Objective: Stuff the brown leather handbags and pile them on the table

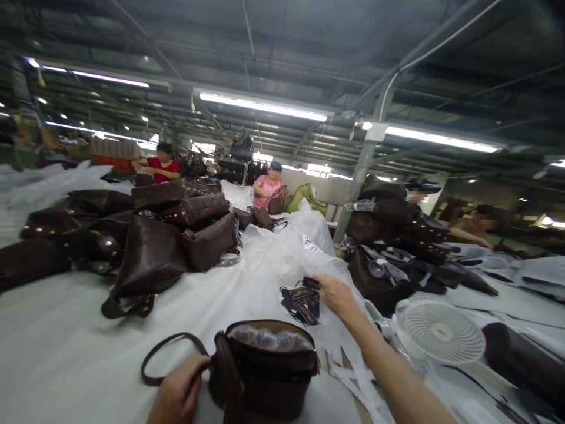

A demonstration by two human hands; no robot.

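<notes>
- In the head view, the open dark brown bag (269, 383) stands upright on the white table cover (88, 347), close to the person, with clear plastic (269, 338) filling it.
- The left hand (176, 388) pinches the looped strap (180, 335) just beside the bag.
- The right hand (333, 291) reaches past the bag, fingertips at the black tags (302, 305); I cannot tell whether they grip one.
- A white fan (441, 334) sits right of the bag.
- More brown bags (152, 247) lie heaped farther left.

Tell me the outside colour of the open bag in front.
The open bag is dark brown outside; see the head view.
</notes>
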